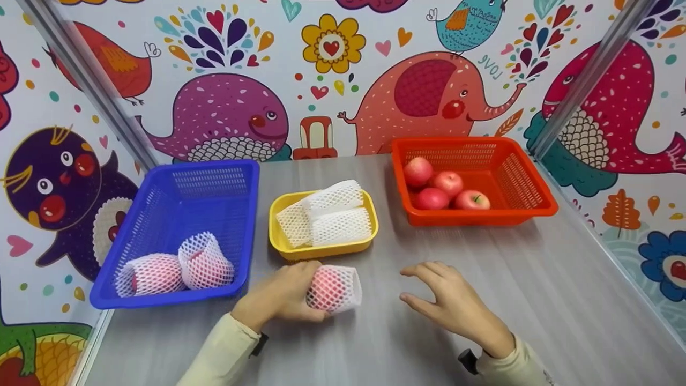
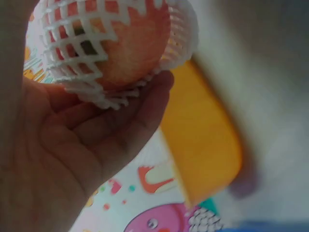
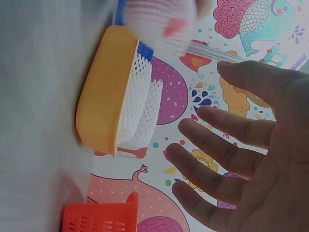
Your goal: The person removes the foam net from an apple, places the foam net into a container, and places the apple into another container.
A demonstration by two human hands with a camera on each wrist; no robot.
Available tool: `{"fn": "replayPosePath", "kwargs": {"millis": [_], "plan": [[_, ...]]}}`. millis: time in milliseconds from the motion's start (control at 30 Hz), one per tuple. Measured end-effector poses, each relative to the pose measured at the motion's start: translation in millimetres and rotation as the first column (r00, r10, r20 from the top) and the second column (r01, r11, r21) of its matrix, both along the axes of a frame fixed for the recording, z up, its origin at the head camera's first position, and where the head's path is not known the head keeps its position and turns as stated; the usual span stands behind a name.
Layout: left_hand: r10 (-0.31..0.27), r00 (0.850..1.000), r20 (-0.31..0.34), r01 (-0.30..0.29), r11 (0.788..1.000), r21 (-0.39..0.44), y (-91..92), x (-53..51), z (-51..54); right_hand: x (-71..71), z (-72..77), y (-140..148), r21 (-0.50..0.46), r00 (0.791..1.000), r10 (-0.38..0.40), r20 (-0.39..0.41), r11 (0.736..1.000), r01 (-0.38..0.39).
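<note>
- From my end, I see the left hand (image 1: 284, 295) gripping a netted apple (image 1: 333, 289), fingers and thumb curled round its side.
- That apple sits in a white foam net, in front of the yellow basket (image 1: 316, 253), net's loose end pointing right; I can't tell if it touches the table (image 1: 536, 300).
- Right hand (image 1: 455, 305): I read fingers spread, thumb apart, palm turned towards the apple, well clear of it.
- Yellow basket: I get several white foam nets (image 1: 340, 225) piled inside, one leaning up over the far rim.
- Blue basket (image 1: 206, 214), left: I count two wrapped apples (image 1: 208, 265), side by side at the near end.
- Red basket (image 1: 482, 219), right: I count four bare apples (image 1: 449, 184) grouped in its left part.
- Behind, I have a cartoon-print wall (image 1: 332, 102); my right wrist view blurs the held apple.
</note>
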State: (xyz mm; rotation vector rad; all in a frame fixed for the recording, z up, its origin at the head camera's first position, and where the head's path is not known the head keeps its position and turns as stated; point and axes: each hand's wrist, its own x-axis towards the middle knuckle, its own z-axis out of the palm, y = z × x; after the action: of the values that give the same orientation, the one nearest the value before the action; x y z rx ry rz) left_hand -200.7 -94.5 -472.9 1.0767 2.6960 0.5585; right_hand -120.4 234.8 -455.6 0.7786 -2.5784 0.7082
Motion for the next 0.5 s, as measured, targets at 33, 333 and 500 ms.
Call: {"fn": "replayPosePath", "kwargs": {"millis": [33,333,500], "plan": [[-0.001,1.0,0.005,0.001,1.0,-0.006,1.9,1.1,-3.9,-0.7,-0.1,-1.3,0.002,1.0,0.004,0.0,1.0,-0.004],[-0.008,1.0,-0.017,0.007,0.998,-0.063,6.7,8.9,-20.7,-11.5,-11.5,-10.3,-0.005,0.998,0.061,-0.021,0.998,-0.061],[-0.009,1.0,-0.017,0.008,0.998,-0.061,5.6,13.1,-23.4,-20.3,-24.8,-22.2,-0.002,0.995,0.098,0.026,0.995,-0.098]]}}
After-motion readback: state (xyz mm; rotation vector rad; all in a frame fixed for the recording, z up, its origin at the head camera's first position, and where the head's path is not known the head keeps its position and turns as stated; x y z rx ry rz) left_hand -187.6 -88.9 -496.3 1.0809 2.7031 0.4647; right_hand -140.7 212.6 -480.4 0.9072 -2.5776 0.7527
